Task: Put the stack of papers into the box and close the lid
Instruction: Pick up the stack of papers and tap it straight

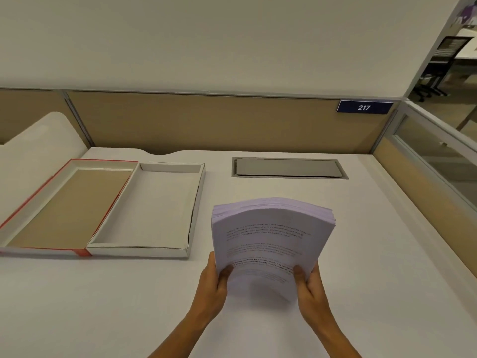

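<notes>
A thick stack of printed white papers (271, 236) is lifted off the desk at centre right, bowed upward in the middle. My left hand (214, 282) grips its near left corner, thumb on top. My right hand (308, 285) grips the near right corner the same way. To the left lies the open box: a shallow white tray (192, 202) with nothing in it, and beside it the red-edged lid (38, 200), flipped open flat with its brown inside up. The stack is to the right of the tray, apart from it.
The white desk (103, 306) runs to a beige partition at the back. A grey cable hatch (289, 167) is set flush into the desk behind the papers. A blue sign reading 217 (364, 107) hangs on the partition. A glass side panel bounds the right.
</notes>
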